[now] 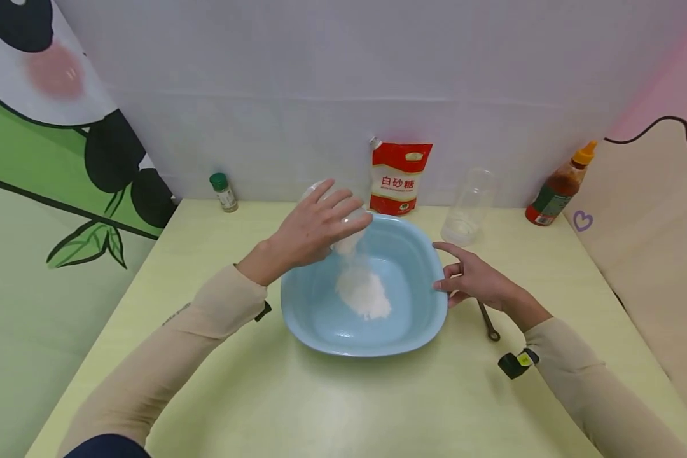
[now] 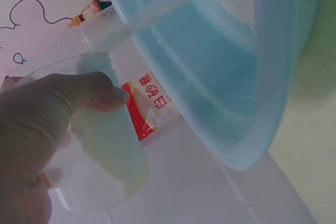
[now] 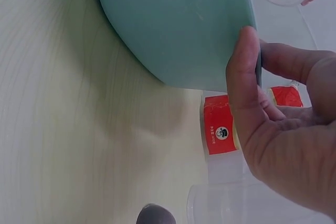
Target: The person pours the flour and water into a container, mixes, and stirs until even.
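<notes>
My left hand (image 1: 315, 232) grips a clear plastic cup (image 2: 107, 156), tipped over the far left of a light blue basin (image 1: 409, 280). White powder falls from the cup in a cloudy stream and lies as a pile (image 1: 363, 296) on the basin's floor. Some powder still clings inside the cup in the left wrist view. At the basin's right side, my right hand (image 1: 483, 280) pinches the rim between thumb and fingers. The head view mostly hides the cup behind the left hand.
Behind the basin stands a red and white sugar pouch (image 1: 402, 181). To its right are a clear container (image 1: 466, 213) and a sauce bottle (image 1: 558, 191) with an orange cap. A green-capped jar (image 1: 224, 193) stands far left. A dark handle (image 1: 488, 321) sticks out beneath the right hand.
</notes>
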Motion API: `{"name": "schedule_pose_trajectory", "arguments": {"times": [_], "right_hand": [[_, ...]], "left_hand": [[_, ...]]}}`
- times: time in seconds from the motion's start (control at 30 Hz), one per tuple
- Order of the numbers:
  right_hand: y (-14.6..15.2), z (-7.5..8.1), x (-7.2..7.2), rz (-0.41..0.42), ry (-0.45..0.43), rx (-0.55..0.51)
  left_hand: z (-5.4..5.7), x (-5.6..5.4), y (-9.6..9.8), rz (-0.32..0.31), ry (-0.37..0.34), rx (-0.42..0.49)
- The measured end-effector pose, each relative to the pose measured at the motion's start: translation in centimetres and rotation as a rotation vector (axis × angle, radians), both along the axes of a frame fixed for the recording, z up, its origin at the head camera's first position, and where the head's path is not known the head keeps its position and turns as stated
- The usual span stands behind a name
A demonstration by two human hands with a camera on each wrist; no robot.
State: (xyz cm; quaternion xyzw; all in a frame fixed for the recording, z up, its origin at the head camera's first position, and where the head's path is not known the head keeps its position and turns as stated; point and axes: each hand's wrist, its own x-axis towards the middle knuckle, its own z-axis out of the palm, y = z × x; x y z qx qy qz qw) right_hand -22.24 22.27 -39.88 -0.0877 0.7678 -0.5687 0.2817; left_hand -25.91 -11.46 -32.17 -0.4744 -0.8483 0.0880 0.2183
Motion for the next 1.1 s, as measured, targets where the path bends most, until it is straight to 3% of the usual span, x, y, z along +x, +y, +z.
{"name": "schedule_pose_trajectory", "arguments": {"times": [0.17, 0.4, 0.57, 0.7, 0.9, 1.1], "right_hand": [[0.0, 0.0, 0.0, -0.001, -0.003, 0.010], [-0.1, 0.2, 0.0, 0.008, -0.002, 0.013], [-0.2, 0.2, 0.1, 0.006, -0.006, 0.010], [-0.1, 0.1, 0.1, 0.002, -0.011, 0.010], [-0.1, 0.1, 0.1, 0.003, -0.015, 0.013], [-0.1, 0.3, 0.0, 0.006, -0.010, 0.021]], "left_hand": [[-0.1, -0.4, -0.3, 0.106, -0.139, 0.123], [-1.0, -0.6, -1.9, 0.213, -0.312, 0.392], [-1.4, -0.6, -3.2, 0.307, -0.473, 0.659], [-1.7, -0.9, -4.0, 0.343, -0.620, 0.900], [-2.0, -1.3, -5.6, 0.420, -0.776, 1.174], [-2.4, -1.9, -6.9, 0.424, -0.891, 1.436]]}}
